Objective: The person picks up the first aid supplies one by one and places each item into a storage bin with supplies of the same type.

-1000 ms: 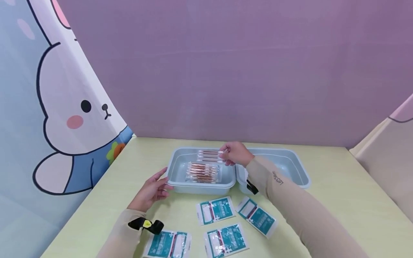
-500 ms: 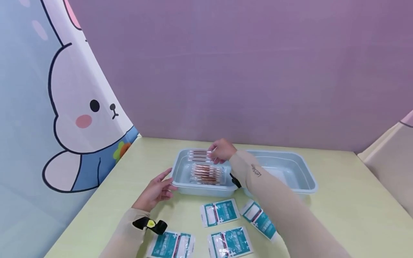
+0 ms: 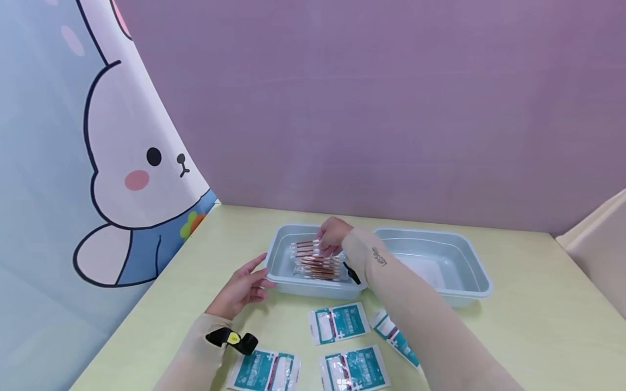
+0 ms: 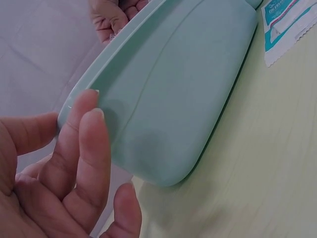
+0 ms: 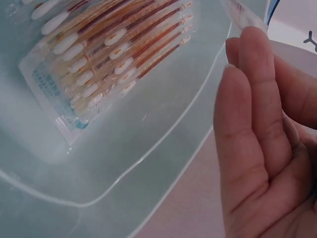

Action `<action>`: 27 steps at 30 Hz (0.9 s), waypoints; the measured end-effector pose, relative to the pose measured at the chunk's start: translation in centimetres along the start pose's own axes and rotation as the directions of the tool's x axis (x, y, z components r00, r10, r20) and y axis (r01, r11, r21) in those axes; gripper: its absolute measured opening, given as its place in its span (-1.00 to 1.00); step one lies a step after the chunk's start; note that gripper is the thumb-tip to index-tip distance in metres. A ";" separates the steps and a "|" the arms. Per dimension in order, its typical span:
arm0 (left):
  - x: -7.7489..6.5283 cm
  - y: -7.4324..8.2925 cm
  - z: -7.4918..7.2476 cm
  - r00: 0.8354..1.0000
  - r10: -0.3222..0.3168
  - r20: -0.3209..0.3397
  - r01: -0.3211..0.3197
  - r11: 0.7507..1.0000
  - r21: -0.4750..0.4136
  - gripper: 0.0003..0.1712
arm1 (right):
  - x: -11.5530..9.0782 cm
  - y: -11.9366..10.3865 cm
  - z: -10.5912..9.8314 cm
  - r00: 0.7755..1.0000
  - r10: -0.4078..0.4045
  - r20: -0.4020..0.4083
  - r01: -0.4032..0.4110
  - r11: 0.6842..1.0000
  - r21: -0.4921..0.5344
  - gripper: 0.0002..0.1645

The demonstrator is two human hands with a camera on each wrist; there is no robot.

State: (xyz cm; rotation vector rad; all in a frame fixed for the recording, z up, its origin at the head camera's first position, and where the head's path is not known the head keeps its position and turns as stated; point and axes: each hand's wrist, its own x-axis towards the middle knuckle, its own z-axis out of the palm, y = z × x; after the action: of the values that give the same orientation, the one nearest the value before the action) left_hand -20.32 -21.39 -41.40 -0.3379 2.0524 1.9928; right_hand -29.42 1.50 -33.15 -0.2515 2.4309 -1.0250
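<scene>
My left hand [image 3: 244, 290] holds the front left corner of a pale blue plastic tub [image 3: 313, 288], thumb at the rim and fingers against the outer wall [image 4: 168, 99]. Above the tub, my right hand [image 3: 332, 236] pinches a clear packet of cotton swabs [image 3: 304, 248] with brown sticks and white tips. A corner of that packet [image 5: 242, 12] shows at the fingertips in the right wrist view. Below it, a stack of similar swab packets [image 3: 320, 271] lies on the tub floor, partly covered by the held one.
A second pale blue tub [image 3: 467, 285] stands to the right, partly behind my right sleeve [image 3: 420, 288]. In front lie several teal-and-white packets [image 3: 340, 323] on the light yellow table [image 3: 548, 304]. A purple backdrop [image 3: 371, 119] rises behind, with a rabbit-print cloth [image 3: 132, 136] at left.
My right hand has carried the swab packet left, then down towards the stack in the left tub. My left hand keeps its place at the tub's corner. The head view has shifted slightly.
</scene>
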 end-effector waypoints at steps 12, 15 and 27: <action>-0.1 0.0 -0.4 1.000 0.002 0.012 -0.002 1.000 -0.020 -0.40 | 1.1 -0.6 1.3 0.997 0.033 0.066 -0.029 0.998 -0.061 -0.86; 0.0 0.0 -0.3 1.000 0.000 0.026 0.000 1.000 -0.014 -0.39 | 0.9 -0.5 1.3 0.996 0.046 0.072 -0.042 0.998 -0.053 -0.75; 0.0 0.3 -0.6 0.999 0.026 0.032 -0.027 0.999 0.035 -0.39 | -2.3 1.3 -1.6 1.000 -0.011 0.003 0.011 0.999 -0.051 -0.57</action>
State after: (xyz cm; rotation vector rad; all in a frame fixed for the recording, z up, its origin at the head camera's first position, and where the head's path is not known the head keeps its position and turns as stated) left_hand -20.49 -21.96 -41.06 -0.2718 2.0811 1.9613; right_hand -28.22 4.26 -32.28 -0.2837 2.4577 -0.9678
